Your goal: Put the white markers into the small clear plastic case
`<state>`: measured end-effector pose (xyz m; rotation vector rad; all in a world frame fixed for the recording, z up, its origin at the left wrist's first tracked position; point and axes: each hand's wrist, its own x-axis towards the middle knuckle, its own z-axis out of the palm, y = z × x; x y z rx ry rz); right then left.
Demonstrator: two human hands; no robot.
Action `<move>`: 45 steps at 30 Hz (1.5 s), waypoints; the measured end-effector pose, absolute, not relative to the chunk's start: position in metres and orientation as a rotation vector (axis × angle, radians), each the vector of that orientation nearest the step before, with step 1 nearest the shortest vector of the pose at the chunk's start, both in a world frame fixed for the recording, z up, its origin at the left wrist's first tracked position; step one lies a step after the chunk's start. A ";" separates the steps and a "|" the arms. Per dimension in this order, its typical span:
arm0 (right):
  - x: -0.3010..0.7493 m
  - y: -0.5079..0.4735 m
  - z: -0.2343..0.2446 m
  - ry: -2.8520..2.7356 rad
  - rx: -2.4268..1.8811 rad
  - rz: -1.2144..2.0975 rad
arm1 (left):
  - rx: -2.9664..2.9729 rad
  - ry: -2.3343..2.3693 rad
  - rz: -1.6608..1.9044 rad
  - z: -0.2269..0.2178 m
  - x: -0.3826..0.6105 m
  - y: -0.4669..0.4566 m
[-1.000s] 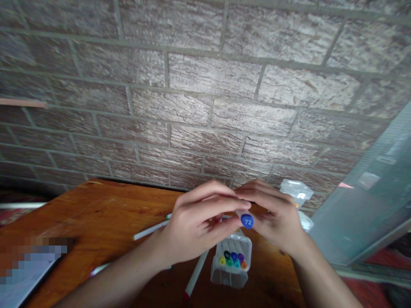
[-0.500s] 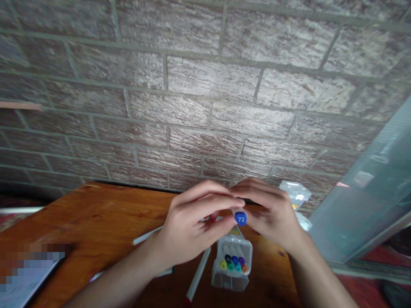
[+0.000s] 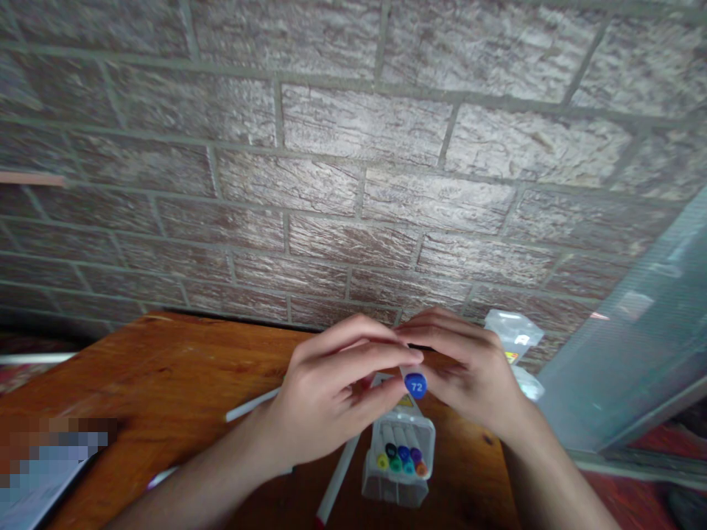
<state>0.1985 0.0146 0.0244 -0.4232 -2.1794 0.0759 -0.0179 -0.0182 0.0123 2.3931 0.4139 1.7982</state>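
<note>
My left hand (image 3: 331,390) and my right hand (image 3: 469,372) meet above the table, with their fingers closed around a white marker (image 3: 415,384). Its blue end cap, numbered 72, shows between them, while most of the body is hidden by my fingers. Below my hands stands a clear plastic marker case (image 3: 398,471) holding several markers with coloured caps. Two loose white markers (image 3: 336,478) (image 3: 251,405) lie on the table beneath and left of my left hand.
A brick wall (image 3: 353,184) rises behind the wooden table (image 3: 166,353). A clear plastic bag (image 3: 515,331) lies against the wall at the right, beside a glass pane (image 3: 624,368). Blurred paper (image 3: 38,500) lies at the front left corner.
My hands stay together on the marker, with the blue cap turned slightly. The whole view has shifted a little as my head moved.
</note>
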 end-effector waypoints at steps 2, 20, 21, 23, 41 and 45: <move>0.199 0.015 0.024 -2.183 -0.426 0.088 | 2.395 0.410 1.799 0.012 -0.018 -0.018; 0.203 0.023 0.022 -2.214 -0.408 0.057 | 2.410 0.460 1.773 0.008 -0.018 -0.013; 0.203 0.023 0.022 -2.215 -0.411 0.054 | 2.408 0.468 1.771 0.008 -0.018 -0.013; 0.204 0.024 0.022 -2.220 -0.420 0.048 | 2.406 0.477 1.771 0.008 -0.017 -0.013; 0.204 0.023 0.023 -2.244 -0.445 0.045 | 2.426 0.520 1.779 0.009 -0.017 -0.014; 0.208 0.021 0.025 -2.267 -0.507 0.071 | 2.376 0.694 1.827 0.011 -0.020 -0.014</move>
